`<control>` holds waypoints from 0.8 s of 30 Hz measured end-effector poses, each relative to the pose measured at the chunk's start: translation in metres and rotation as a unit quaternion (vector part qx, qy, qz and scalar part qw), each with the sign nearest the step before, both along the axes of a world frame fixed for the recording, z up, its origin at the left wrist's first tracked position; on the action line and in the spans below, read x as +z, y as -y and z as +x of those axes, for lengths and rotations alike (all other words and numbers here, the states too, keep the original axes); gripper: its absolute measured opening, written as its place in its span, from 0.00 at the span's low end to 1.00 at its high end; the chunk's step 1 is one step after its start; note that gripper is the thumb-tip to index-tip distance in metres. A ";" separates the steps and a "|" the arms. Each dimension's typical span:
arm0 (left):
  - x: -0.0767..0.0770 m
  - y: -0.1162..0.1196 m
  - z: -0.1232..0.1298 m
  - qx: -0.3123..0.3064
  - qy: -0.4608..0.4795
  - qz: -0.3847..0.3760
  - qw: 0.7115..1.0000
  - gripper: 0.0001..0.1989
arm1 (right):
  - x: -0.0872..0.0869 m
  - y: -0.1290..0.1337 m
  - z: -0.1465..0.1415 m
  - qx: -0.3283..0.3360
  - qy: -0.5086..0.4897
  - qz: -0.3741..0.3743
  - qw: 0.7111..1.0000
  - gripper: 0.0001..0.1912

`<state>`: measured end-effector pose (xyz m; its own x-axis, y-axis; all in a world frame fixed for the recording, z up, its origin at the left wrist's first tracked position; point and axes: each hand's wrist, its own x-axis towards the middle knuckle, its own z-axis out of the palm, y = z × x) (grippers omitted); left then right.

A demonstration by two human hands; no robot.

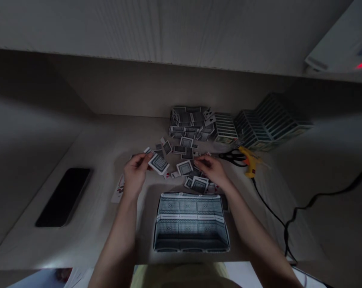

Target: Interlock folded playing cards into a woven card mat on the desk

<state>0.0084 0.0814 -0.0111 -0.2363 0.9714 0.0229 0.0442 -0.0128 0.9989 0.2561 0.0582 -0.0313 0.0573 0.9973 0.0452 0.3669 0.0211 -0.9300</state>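
My left hand pinches playing cards with patterned backs, raised above the table left of the middle. On the right, my right hand reaches down into the loose cards scattered over the table. Its fingers are bent together at a card's edge; whether they grip one is hard to make out. Between my forearms stands an open box built of playing cards, its inner walls showing blue-grey card backs. More cards lie just behind the box's far rim.
A pile of cards sits against the back wall, beside stepped card structures. Black-handled scissors and a yellow glue gun with its cable lie right. A phone lies left. A shelf hangs overhead.
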 end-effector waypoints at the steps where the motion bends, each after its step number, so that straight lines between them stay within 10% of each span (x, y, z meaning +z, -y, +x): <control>1: 0.000 -0.001 0.001 -0.001 0.039 -0.013 0.999 0.14 | 0.000 0.002 0.002 -0.004 0.000 -0.001 1.000 0.13; 8: -0.004 -0.003 0.001 0.022 0.073 -0.034 0.997 0.17 | 0.006 0.023 0.017 0.054 0.057 -0.037 0.996 0.17; 17: -0.012 -0.002 -0.008 0.077 -0.226 0.069 0.969 0.16 | 0.013 0.034 0.027 0.069 -0.001 -0.117 0.991 0.10; 24: -0.001 0.010 0.019 -0.167 -0.171 0.034 0.970 0.11 | 0.039 0.024 0.023 -0.037 -0.212 -0.119 0.969 0.13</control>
